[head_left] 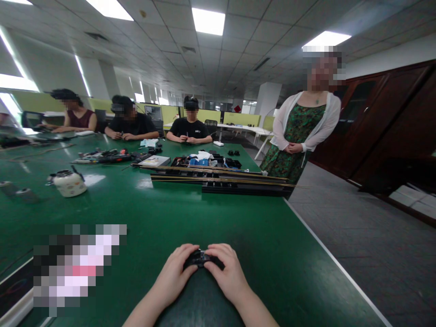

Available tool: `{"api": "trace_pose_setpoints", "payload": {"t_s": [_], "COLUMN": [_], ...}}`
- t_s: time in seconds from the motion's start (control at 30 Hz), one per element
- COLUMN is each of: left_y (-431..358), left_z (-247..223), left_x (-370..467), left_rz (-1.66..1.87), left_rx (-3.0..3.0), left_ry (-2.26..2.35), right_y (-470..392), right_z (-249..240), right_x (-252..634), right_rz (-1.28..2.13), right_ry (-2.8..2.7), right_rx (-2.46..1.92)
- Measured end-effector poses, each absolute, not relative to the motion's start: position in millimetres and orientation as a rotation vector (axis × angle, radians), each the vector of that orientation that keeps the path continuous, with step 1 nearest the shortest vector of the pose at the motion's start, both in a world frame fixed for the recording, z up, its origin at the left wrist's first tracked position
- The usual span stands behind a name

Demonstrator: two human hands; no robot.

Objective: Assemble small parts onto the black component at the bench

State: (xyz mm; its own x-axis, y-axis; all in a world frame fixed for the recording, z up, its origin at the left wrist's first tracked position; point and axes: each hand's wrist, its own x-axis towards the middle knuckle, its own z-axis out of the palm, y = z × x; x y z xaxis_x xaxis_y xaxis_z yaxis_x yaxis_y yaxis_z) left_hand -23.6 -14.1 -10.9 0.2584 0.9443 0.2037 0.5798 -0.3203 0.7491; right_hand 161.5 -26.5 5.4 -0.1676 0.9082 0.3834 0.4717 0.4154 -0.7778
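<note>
A small black part with a shiny bit on top [200, 259] lies between my two hands, just above or on the green tabletop [153, 222]; its exact kind I cannot make out. My left hand [179, 265] is closed round its left end, thumb at the near side and fingers over the far side. From the right, my right hand [225, 268] grips the other end in the same way. Fingers and thumbs cover much of the part.
Long black rails with thin brass-coloured rods [225, 181] lie across the table ahead. Behind them are black trays with blue and white items [200, 160]. A white pot [70, 183] stands at left. The table's right edge [327, 254] slopes away. Several people sit beyond; one person [299, 118] stands at right.
</note>
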Motion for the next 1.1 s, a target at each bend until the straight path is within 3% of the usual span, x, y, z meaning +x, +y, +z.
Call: {"api": "trace_pose_setpoints", "payload": {"t_s": [0.4, 1.1], "left_y": [-13.2, -14.3], "left_z": [-12.3, -8.0], "left_x": [-22.7, -23.1], "left_rz": [0.907, 0.823], "left_rx": [1.969, 1.973], "left_ry": [1.366, 1.387], "right_y": [-27.7, -29.0], "right_z": [6.5, 10.7], "right_x": [156.1, 159.8], "right_rz": [0.551, 0.701], "right_ry": [-1.936, -1.851], "right_rx": [-1.308, -1.426]}}
